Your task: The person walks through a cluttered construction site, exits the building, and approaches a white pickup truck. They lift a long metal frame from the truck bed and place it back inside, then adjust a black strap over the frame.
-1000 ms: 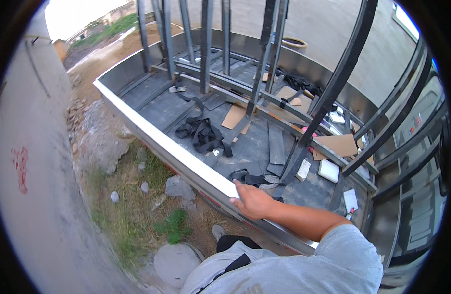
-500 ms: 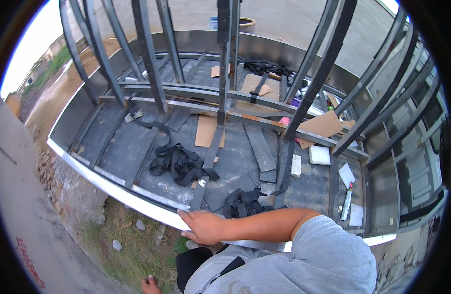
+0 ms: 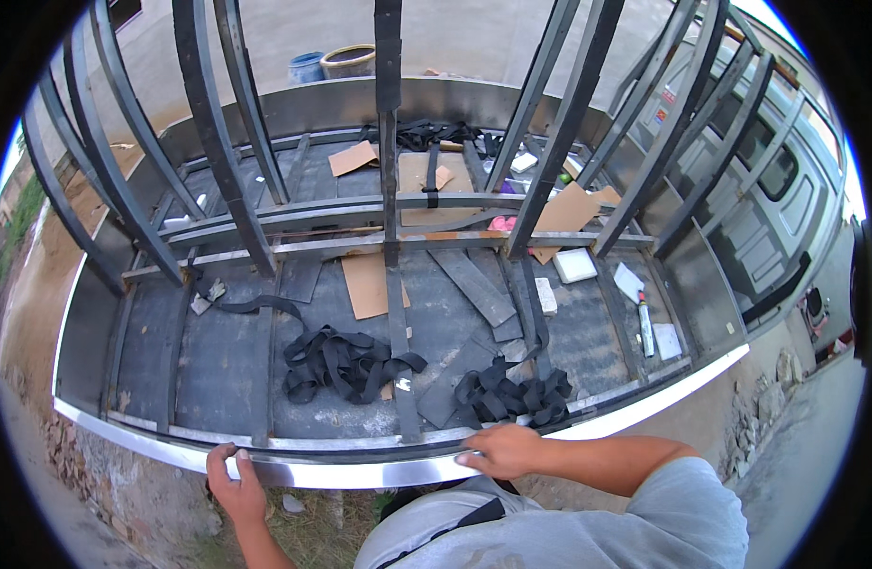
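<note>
The near side panel [image 3: 360,471] of a truck bed, silvery with a dark upper edge, runs across in front of me. My left hand [image 3: 233,486] is at the panel's left part, fingertips over the top edge and thumb against the outer face. Right of the middle, my right hand [image 3: 504,449] grips the same panel, fingers on top and thumb outside. Just inside the panel by my right hand lies a heap of black webbing strap [image 3: 512,394]. A second tangled black strap [image 3: 346,362] lies farther left on the bed floor.
Upright dark metal posts [image 3: 389,142] and a crossbar [image 3: 313,242] divide the bed. On the floor lie cardboard pieces [image 3: 363,286], a white box [image 3: 575,266], a tube [image 3: 645,327] and dark planks [image 3: 474,287]. The truck cab [image 3: 758,213] is at the right. Beyond stand tubs [image 3: 347,63].
My left hand has come up from below onto the panel. My right hand stays at the panel's edge. The view has swung right, with more of the cab showing.
</note>
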